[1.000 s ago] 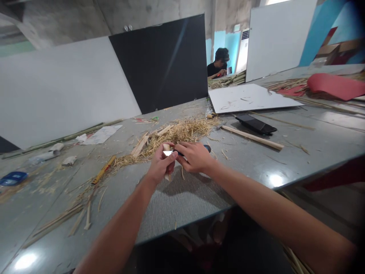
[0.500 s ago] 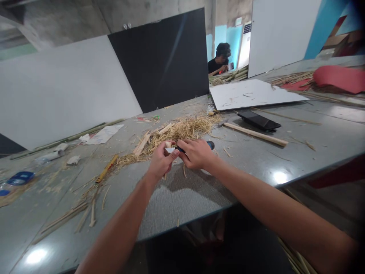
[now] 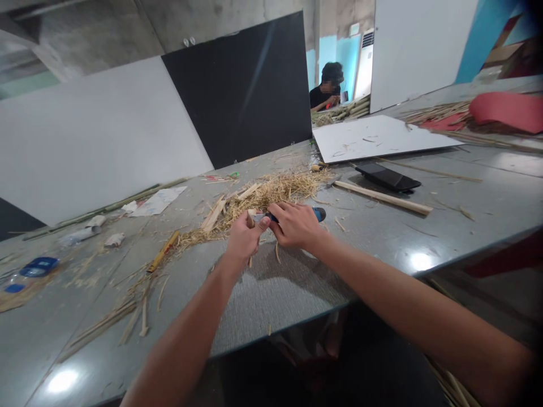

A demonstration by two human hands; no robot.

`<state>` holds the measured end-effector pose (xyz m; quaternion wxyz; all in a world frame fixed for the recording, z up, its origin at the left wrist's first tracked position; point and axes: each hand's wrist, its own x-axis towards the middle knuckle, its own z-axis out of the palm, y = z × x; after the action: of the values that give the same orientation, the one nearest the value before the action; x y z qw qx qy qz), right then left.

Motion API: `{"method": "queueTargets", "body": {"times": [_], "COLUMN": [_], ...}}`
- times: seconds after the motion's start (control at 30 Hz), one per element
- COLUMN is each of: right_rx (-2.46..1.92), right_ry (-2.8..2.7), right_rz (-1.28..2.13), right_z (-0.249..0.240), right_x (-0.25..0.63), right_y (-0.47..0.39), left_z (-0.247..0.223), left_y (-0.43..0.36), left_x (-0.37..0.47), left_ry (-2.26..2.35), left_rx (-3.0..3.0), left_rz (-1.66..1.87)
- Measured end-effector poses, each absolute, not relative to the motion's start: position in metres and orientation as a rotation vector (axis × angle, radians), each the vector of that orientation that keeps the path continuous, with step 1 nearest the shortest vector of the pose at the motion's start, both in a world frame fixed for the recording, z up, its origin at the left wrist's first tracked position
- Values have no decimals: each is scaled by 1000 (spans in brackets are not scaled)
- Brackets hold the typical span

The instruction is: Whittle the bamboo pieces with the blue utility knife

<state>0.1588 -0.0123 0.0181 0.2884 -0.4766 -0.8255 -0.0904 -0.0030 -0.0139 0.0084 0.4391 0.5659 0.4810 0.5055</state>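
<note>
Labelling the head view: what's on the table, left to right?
Blue lid → yellow stick → left hand → right hand → black tray → red sheet.

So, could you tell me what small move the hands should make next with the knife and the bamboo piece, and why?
Probably a short push of the knife blade along the bamboo piece, away from the body: the right hand grips the handle, the left hand pinches the piece, blade at its top.
</note>
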Motion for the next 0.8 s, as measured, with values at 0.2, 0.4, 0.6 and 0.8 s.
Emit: {"method": "queueTargets", "body": {"times": [0.2,0.4,0.6,0.8], "right_rx": [-1680,-1511,-1181,-918], "right_ry": [-1688,-1925,-2222,-2452], "right_rz": [-92,-82,-10,-5], "right_z": [18,14,26,17], "right_x": [188,181,170,179], "right_y": [22,18,14,43], "left_z": [-1,-2,-2,-1], "left_y": [-16,-15,-10,-12], "left_x": [-1,-2,-4,-1], "left_ry": [1208,1118,1046,993], "left_rx": [1383,1348,1278,1158], "left_rz": [1287,1303,1353,1298]}}
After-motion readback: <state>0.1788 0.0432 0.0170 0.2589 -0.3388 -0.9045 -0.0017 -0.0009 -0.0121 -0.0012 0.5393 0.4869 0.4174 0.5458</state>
